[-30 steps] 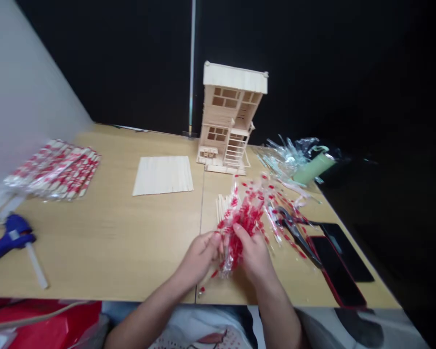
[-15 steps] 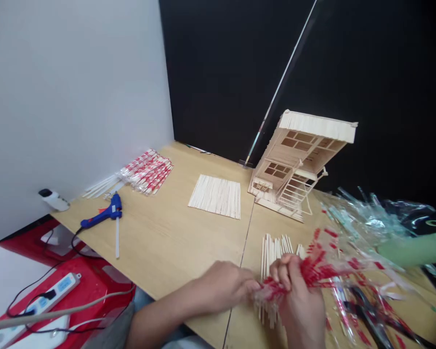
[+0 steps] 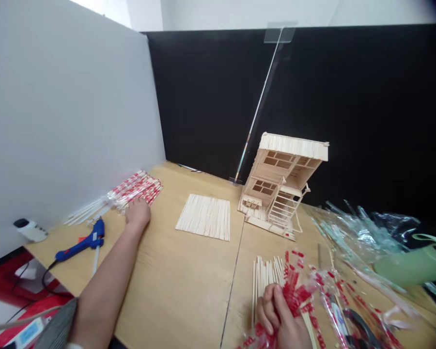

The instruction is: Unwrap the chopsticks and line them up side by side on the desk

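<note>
My left hand (image 3: 138, 212) reaches to the far left and touches the near edge of a pile of wrapped wooden sticks (image 3: 145, 183). Its fingertips are hidden against the pile, so I cannot tell how firmly they close. At the lower right, my right hand (image 3: 281, 317) is closed around crumpled clear plastic wrappers (image 3: 294, 291) printed in red. Bare wooden sticks (image 3: 263, 274) lie in a loose bunch on the table, partly under that hand. A flat panel of sticks (image 3: 205, 216) lies mid-table, apart from both hands.
A model wooden house (image 3: 281, 182) with a staircase stands at the back. A blue glue gun (image 3: 83, 245) lies left, its cord over the edge. A white device (image 3: 31, 230) sits at the left corner. Clear plastic bags (image 3: 370, 232), a green cylinder (image 3: 410, 265) and black-handled scissors (image 3: 361, 325) lie right.
My left hand has let go of the plastic wrappers and moved far left to the wrapped sticks. My right hand still grips the wrappers. The view has tilted upward.
</note>
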{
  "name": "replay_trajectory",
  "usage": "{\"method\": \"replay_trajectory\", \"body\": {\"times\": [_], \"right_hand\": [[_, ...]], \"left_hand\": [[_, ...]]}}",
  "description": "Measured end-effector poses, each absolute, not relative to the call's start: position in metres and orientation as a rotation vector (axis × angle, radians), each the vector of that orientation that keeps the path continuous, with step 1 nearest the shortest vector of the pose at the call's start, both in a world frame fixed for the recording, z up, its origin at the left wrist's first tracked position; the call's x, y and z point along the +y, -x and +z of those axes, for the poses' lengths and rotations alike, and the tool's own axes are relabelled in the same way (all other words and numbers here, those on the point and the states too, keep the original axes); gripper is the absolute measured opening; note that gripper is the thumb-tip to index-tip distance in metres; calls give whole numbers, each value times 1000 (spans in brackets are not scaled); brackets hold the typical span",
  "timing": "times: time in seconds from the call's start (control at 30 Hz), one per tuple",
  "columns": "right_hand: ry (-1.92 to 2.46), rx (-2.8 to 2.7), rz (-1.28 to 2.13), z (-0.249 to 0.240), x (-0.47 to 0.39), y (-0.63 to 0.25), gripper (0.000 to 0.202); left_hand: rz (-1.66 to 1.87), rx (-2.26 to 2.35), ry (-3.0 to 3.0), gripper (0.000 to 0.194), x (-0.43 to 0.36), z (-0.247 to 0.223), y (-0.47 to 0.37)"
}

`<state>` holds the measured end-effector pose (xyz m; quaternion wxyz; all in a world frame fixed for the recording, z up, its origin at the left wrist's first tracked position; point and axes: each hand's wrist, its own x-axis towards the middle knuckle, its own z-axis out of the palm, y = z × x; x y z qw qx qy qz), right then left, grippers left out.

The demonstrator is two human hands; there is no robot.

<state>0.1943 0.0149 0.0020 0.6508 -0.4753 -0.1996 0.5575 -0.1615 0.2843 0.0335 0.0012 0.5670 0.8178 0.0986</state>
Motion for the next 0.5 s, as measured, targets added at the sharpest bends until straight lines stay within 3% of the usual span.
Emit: {"method": "replay_trajectory", "body": {"times": [0.27,0.5], "right_hand": [[1077,-526,1321,-2,15,-198,54],[1071,-500,1230,7,12,-186,52]], "left_hand": [[117,2542,-1638,40,303,8,171],[197,2476,-1539,40,301,5,177]]}}
